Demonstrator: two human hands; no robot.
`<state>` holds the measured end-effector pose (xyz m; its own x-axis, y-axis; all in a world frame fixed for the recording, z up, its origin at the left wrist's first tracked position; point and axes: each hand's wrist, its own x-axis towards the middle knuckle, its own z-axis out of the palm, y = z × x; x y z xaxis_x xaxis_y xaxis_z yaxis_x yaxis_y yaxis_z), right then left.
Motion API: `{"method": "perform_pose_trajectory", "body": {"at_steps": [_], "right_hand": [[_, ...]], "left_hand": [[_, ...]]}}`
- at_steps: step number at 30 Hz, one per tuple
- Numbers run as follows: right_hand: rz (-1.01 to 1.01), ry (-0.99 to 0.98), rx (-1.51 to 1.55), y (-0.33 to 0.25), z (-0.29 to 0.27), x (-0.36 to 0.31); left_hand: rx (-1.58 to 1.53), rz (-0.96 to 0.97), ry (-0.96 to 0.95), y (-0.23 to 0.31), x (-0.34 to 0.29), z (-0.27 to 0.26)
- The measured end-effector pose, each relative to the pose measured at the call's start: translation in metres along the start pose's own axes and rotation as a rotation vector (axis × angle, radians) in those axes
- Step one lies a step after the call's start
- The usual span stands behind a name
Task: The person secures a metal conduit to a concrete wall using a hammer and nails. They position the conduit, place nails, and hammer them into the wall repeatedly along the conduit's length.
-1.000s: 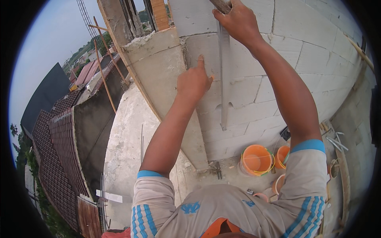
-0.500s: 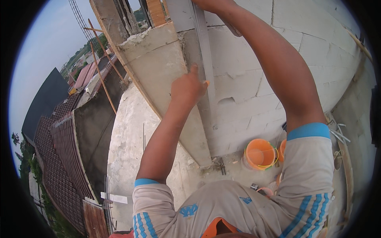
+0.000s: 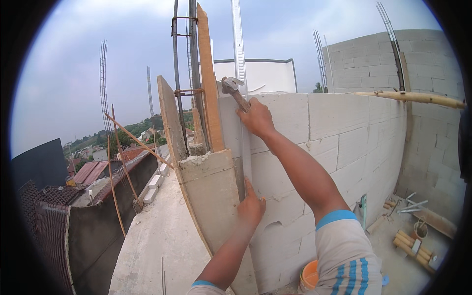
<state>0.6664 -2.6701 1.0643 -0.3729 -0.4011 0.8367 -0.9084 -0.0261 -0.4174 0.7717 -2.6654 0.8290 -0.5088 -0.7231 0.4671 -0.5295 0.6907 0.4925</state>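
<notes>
Head view: pale block wall (image 3: 361,140) spans centre to right of frame. Concrete column (image 3: 209,191) abuts it, lower centre. Long metal bar (image 3: 247,155) stands near-upright, top edge to just below centre, lower end unclear. Left hand (image 3: 251,209), below centre: index finger extended against bar; others curled, grip cannot be told. Right hand (image 3: 257,118), above centre: fingers wrapped around handle of hammer (image 3: 236,92), which crosses bar.

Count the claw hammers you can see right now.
1: the claw hammer is in the right hand, its head in front of the long metal bar. Others could be hidden from view.
</notes>
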Motion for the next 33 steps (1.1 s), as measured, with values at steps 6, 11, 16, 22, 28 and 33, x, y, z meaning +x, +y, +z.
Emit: {"method": "perform_pose_trajectory", "body": {"at_steps": [6, 11, 16, 22, 28, 33], "right_hand": [[0.002, -0.033, -0.073, 0.002, 0.001, 0.005], [0.004, 0.001, -0.035, -0.002, 0.002, 0.012], [-0.006, -0.061, -0.013, -0.004, -0.004, 0.014], [-0.028, -0.069, 0.005, 0.003, -0.009, 0.012], [-0.013, -0.075, 0.069, 0.001, -0.011, 0.007], [-0.026, -0.038, 0.100, 0.014, -0.007, 0.003]], "left_hand": [[0.015, 0.060, -0.011, 0.002, 0.007, 0.002], [0.013, 0.055, 0.051, 0.002, 0.014, 0.008], [0.022, -0.012, -0.007, 0.017, 0.012, 0.002], [0.004, -0.001, 0.032, 0.023, 0.015, 0.013], [0.032, -0.035, 0.064, 0.018, 0.015, 0.014], [0.017, -0.060, 0.068, 0.023, 0.017, 0.019]]}}
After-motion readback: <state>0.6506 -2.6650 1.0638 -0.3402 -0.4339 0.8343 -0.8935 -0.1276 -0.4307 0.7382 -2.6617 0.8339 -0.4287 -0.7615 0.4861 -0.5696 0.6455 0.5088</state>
